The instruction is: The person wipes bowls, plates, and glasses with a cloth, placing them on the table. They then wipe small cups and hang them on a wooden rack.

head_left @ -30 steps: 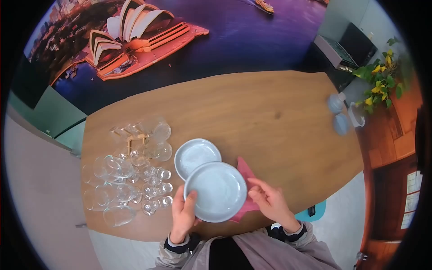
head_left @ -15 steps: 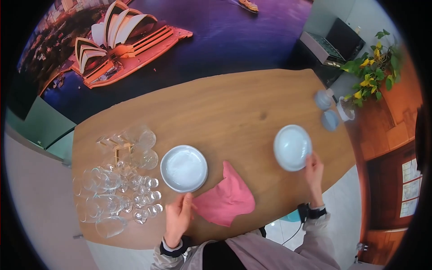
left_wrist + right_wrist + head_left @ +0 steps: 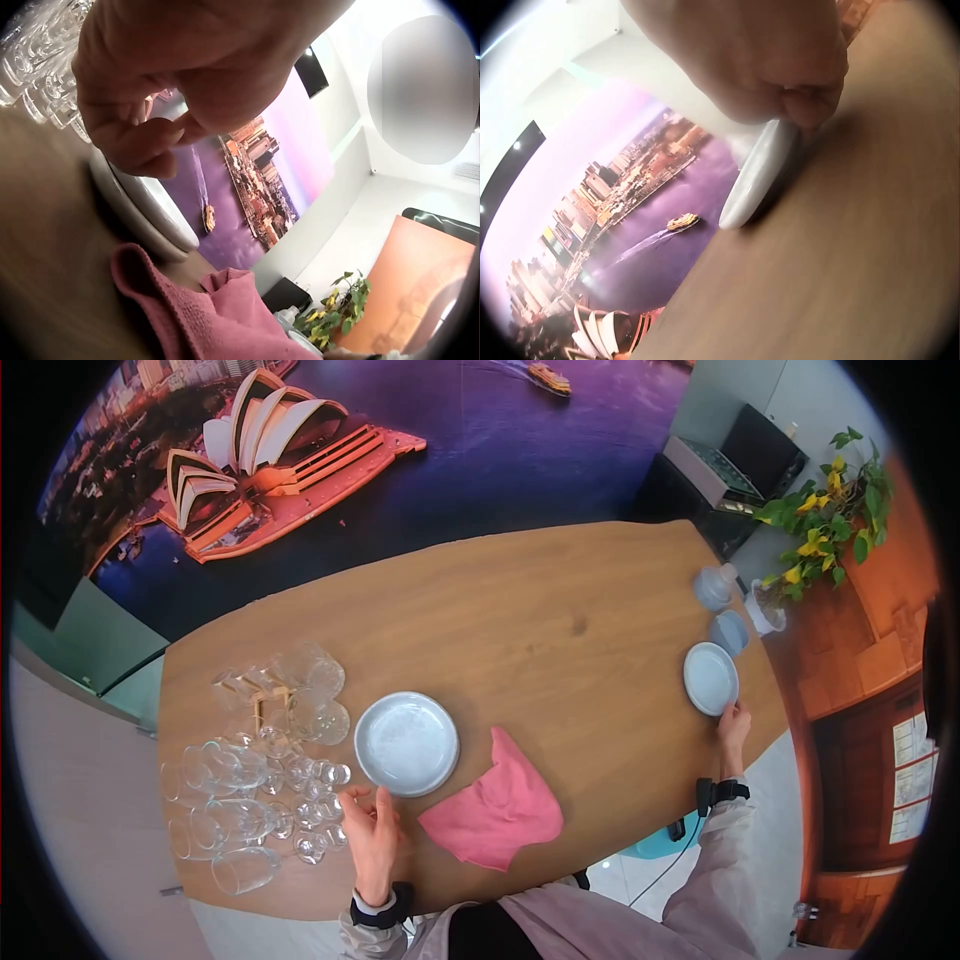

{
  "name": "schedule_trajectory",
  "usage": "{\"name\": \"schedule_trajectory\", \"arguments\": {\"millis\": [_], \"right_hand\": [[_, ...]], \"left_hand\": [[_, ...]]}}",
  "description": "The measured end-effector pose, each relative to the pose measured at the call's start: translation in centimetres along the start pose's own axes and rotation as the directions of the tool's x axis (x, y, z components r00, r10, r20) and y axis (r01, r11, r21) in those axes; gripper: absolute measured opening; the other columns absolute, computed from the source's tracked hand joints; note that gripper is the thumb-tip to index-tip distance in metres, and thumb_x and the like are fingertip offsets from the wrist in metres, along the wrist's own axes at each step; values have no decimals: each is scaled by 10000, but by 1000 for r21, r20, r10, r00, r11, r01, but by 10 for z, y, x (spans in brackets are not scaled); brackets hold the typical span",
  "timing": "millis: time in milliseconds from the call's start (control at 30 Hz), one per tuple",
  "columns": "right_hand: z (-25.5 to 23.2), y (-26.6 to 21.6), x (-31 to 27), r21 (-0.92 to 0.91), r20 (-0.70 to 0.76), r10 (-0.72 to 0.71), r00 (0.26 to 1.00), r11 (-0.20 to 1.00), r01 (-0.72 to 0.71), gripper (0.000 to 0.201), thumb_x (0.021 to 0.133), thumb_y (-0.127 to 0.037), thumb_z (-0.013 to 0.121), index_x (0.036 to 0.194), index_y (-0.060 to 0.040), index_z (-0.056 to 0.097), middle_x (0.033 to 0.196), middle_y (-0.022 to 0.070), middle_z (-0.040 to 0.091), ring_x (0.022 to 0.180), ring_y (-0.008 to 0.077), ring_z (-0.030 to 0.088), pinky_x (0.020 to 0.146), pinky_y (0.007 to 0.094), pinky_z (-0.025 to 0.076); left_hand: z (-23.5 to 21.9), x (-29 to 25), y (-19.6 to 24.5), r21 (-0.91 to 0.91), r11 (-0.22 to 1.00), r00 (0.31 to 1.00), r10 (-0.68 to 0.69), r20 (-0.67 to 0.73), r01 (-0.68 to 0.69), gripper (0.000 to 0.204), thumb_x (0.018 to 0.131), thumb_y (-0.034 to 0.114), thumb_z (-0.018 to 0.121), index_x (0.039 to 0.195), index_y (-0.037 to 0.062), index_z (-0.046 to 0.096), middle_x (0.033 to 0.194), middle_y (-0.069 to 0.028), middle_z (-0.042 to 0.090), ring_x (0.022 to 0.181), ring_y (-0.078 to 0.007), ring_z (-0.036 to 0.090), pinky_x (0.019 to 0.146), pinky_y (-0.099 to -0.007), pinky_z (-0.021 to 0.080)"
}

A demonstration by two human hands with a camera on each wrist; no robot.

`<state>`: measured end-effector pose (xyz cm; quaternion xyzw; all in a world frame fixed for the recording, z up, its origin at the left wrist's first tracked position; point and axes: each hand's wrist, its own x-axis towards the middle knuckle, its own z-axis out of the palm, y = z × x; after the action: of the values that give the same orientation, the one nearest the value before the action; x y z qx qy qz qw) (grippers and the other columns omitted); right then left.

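My right hand (image 3: 734, 732) pinches the near edge of a pale blue-grey plate (image 3: 711, 678) at the table's right side. In the right wrist view that plate (image 3: 751, 180) is tilted low over the wood, with a shadow beneath it. On the left, a stack of similar plates (image 3: 406, 744) sits on the table; the left wrist view shows the rims of two plates (image 3: 154, 214), one on the other. My left hand (image 3: 371, 842) is just in front of this stack, empty, its fingers loosely bent. A rumpled pink cloth (image 3: 497, 802) lies right of the stack.
Several clear glasses (image 3: 235, 822), many lying on their sides, cover the table's left end, around a small wooden rack (image 3: 272, 708). Two blue-grey vessels (image 3: 729, 631) stand at the right edge beyond the held plate. A plant (image 3: 835, 510) is past that edge.
My right hand took a plate from in front of me and carried it to the table's far right. My left hand let go of the plates and drew back left, uncovering the pink cloth.
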<state>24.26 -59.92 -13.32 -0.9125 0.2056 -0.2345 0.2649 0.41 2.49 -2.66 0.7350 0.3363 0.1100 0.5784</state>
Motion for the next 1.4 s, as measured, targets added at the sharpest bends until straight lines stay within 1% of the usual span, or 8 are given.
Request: {"name": "schedule_trajectory", "arguments": {"millis": [367,467,533,600,733,933,1100,1400], "right_hand": [[-13,6,8,-78,218,43,975,997,-27,429,1028,-297,543,1217,77,634,807,161,741,632,195,698,568,346,530],[-35,-56,-27,-525,-160,-331,930,826,204,398,1024,-328,578,1190,27,648,828,151,737,649,211,692,604,345,526],[-55,-117,-63,-128,63,-101,993,986,108,355,993,-315,666,1113,17,633,759,126,695,653,200,639,626,321,508],[-15,-108,-100,286,142,-329,934,916,280,347,968,-291,708,1097,16,613,729,113,676,622,193,613,617,310,493],[-40,-271,-212,290,729,-361,581,932,215,455,890,-359,778,1161,-27,626,842,194,688,727,315,685,636,401,530],[-6,-303,-262,477,481,-721,499,692,541,452,854,-338,798,1103,-2,625,774,186,683,719,376,686,643,458,534],[-10,-301,-254,410,781,-428,456,901,144,279,848,-208,756,930,24,626,789,245,673,734,423,676,644,460,524],[-4,-290,-257,459,739,-434,516,884,86,248,837,-183,728,919,26,623,749,234,665,671,384,674,610,423,515]], "left_hand": [[8,11,2,24,996,996,-89,-12,89,343,1008,304,650,959,-5,511,594,-67,596,425,-130,559,365,-282,379],[8,17,2,100,991,996,-84,0,83,372,1000,311,661,860,-3,521,574,-70,594,428,-133,568,372,-287,397],[10,19,4,122,988,995,-94,-39,98,411,985,322,679,800,-10,520,557,-93,597,428,-165,590,387,-313,434],[12,23,0,237,971,998,-7,-63,22,428,967,333,696,810,-27,523,561,-131,613,435,-215,619,403,-347,464],[14,29,0,301,951,996,-47,-75,68,426,950,317,705,810,-47,532,575,-162,627,449,-253,641,420,-375,490],[12,32,-2,256,964,994,-53,-95,76,341,936,218,665,787,-64,542,574,-168,629,441,-253,637,420,-387,498],[8,31,-5,95,995,990,-27,-142,40,276,931,142,620,750,-27,498,565,-135,614,448,-216,639,400,-355,487],[15,31,-7,-343,939,995,-55,-78,25,225,915,-22,564,986,10,354,683,-130,594,460,-195,612,365,-295,455]]}}
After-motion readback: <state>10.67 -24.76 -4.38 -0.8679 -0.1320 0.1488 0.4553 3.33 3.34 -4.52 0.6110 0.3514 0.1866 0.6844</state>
